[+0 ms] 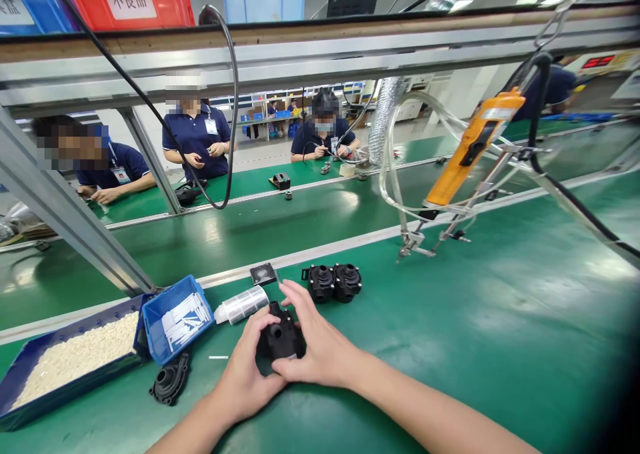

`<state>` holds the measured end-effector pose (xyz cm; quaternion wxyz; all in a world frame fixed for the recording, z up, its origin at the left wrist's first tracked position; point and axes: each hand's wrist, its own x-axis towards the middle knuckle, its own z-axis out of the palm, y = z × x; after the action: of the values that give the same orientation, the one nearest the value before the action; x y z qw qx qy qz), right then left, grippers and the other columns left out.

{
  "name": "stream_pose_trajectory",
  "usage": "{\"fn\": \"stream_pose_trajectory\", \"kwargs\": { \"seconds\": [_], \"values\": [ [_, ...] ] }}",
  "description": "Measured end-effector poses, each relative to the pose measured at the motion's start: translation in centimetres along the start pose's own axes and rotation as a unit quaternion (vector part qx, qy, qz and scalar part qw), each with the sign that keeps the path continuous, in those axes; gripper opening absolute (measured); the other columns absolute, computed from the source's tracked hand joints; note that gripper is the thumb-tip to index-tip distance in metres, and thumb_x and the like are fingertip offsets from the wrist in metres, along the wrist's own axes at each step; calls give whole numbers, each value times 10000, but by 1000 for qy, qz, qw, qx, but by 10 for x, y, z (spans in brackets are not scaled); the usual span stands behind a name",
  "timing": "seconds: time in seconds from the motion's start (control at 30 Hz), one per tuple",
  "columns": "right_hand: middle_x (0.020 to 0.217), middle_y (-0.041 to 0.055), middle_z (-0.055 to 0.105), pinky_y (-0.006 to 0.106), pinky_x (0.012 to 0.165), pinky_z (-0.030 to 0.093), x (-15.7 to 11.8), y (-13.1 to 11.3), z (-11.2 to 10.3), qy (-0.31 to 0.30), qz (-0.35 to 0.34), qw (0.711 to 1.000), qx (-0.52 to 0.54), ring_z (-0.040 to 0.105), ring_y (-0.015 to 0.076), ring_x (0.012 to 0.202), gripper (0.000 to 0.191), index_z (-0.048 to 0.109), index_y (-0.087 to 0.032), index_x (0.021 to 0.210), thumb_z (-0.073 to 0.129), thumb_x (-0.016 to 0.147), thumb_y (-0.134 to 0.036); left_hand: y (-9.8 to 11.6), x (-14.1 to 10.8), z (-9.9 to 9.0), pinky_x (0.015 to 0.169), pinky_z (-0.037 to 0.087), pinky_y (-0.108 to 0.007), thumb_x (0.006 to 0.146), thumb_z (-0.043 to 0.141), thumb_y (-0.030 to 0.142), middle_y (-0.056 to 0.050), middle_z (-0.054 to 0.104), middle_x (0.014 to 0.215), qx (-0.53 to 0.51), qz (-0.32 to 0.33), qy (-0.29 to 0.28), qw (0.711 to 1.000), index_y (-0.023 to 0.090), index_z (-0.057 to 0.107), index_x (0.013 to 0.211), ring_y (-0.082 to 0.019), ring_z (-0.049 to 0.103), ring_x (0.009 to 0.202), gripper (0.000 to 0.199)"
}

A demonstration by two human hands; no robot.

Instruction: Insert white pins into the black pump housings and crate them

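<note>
A black plastic housing rests on the green mat near me, gripped from both sides. My left hand wraps its left side, thumb up near the top. My right hand covers its right side, fingers stretched over the top toward the far edge. Just beyond lie two joined black round housings, a small black square plate and a clear white tube. A black flanged cover lies left of my left hand.
A small blue bin of white slips and a long blue tray of white pellets stand at left. An orange electric screwdriver hangs on a cable at right. Three people work across the green conveyor.
</note>
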<state>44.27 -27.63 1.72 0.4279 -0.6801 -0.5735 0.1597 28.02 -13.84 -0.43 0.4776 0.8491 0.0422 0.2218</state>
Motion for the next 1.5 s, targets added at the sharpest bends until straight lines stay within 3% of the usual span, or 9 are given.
{"fn": "stream_pose_trajectory", "kwargs": {
  "seconds": [0.27, 0.43, 0.53, 0.67, 0.8, 0.97, 1.13, 1.3, 1.5],
  "values": [
    [1598, 156, 489, 337, 754, 693, -11, 5, -59, 5, -184, 974, -132, 723, 260, 1121, 773, 383, -313, 1623, 770, 954, -284, -5, -5, -7, 1239, 387, -697, 644, 1033, 451, -170, 366, 1673, -16, 17, -31, 999, 369, 395, 1398, -450, 410, 1553, 992],
    [1563, 228, 470, 529, 1059, 621, -2, 8, -68, 246, -237, 898, -278, 586, 355, 1376, 707, 392, -223, 1618, 676, 975, -145, 12, -8, -4, 1145, 513, -542, 936, 749, 170, -173, 483, 1596, 73, 163, -90, 980, 309, 477, 1259, -336, 544, 1431, 444],
    [1642, 285, 321, 679, 1149, 521, 5, 16, -72, 225, -177, 891, -353, 426, 451, 1506, 813, 280, -182, 1675, 708, 986, -235, 19, -8, 4, 1075, 572, -493, 968, 719, 186, -170, 554, 1567, 94, 237, -136, 957, 322, 523, 1326, -323, 617, 1325, 430],
    [1694, 258, 242, 666, 1161, 520, 9, 24, -74, 170, -155, 904, -360, 333, 444, 1573, 846, 163, -231, 1712, 626, 1005, -169, 20, -15, 19, 1081, 608, -474, 988, 731, 417, -124, 735, 1425, 42, 129, -189, 973, 409, 520, 1534, -345, 716, 1254, 586],
    [1691, 222, 239, 615, 1120, 568, 7, 24, -67, 177, -168, 923, -298, 487, 387, 1472, 882, 152, -308, 1704, 595, 974, -89, 6, -26, 26, 1104, 591, -532, 1024, 666, 409, -124, 744, 1424, -22, 167, -172, 971, 469, 500, 1566, -366, 725, 1277, 570],
    [1693, 216, 209, 575, 1128, 570, -4, 9, -38, 141, -207, 951, -184, 483, 378, 1477, 937, 172, -314, 1685, 707, 935, -149, -8, -22, 14, 1267, 346, -743, 998, 675, 284, -159, 393, 1728, -5, 83, 62, 995, 389, 344, 1607, -425, 369, 1606, 700],
    [1712, 176, 222, 547, 1152, 549, -15, -13, -19, 106, -208, 971, -51, 418, 389, 1519, 1005, 230, -357, 1662, 864, 883, -332, -4, -2, 4, 1318, 304, -688, 907, 814, 368, -167, 413, 1696, -76, -32, 28, 996, 320, 311, 1611, -410, 389, 1592, 866],
    [1272, 121, 642, 307, 721, 575, -11, -23, -25, 213, -3, 957, 198, 645, 231, 1048, 505, 439, -307, 1506, 636, 1045, -363, 0, 6, 2, 1230, 440, -595, 876, 843, 469, -158, 616, 1485, -130, -115, 50, 983, 271, 487, 1458, -367, 597, 1397, 710],
    [844, -26, 626, 276, 633, 395, -5, -17, -26, 104, 122, 910, 383, 491, 118, 659, 718, 408, -201, 1459, 798, 925, -482, -7, 14, -5, 1173, 510, -494, 886, 816, 565, -155, 696, 1397, -238, -172, 74, 953, 248, 511, 1402, -320, 674, 1319, 678]
  ]
}}
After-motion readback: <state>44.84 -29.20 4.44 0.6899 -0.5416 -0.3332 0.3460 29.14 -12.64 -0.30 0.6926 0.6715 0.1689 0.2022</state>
